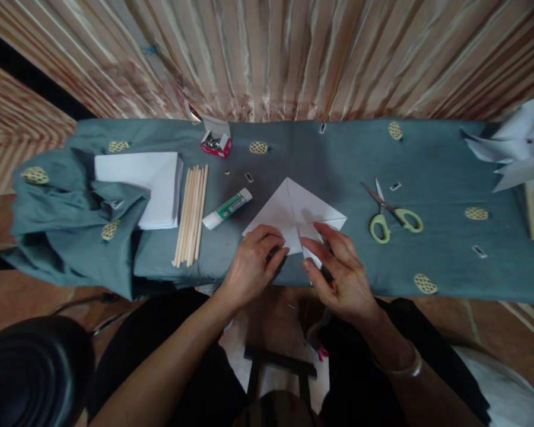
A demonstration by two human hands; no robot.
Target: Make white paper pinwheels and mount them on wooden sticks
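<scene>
A white sheet of paper (271,210), creased from its corners towards the middle, lies turned like a diamond on the cloth. My left hand (254,258) rests on its lower left side, fingers curled and thumb close to the index finger at the edge. At the lower right, my right hand (340,273) has the cut flap of the sheet between thumb and fingers, its other fingers bent over the paper. The fingers partly cover the near corner. Scissors (385,210) with green handles lie to the right, blades apart. A capped glue stick (226,209) lies to the left.
Left of the glue stick are several wooden sticks (190,216) and a stack of white paper (160,184). A small red box (216,142) of metal pins stands open behind. At far right is a paper pinwheel (523,145). The green cloth (445,178) covers the narrow table.
</scene>
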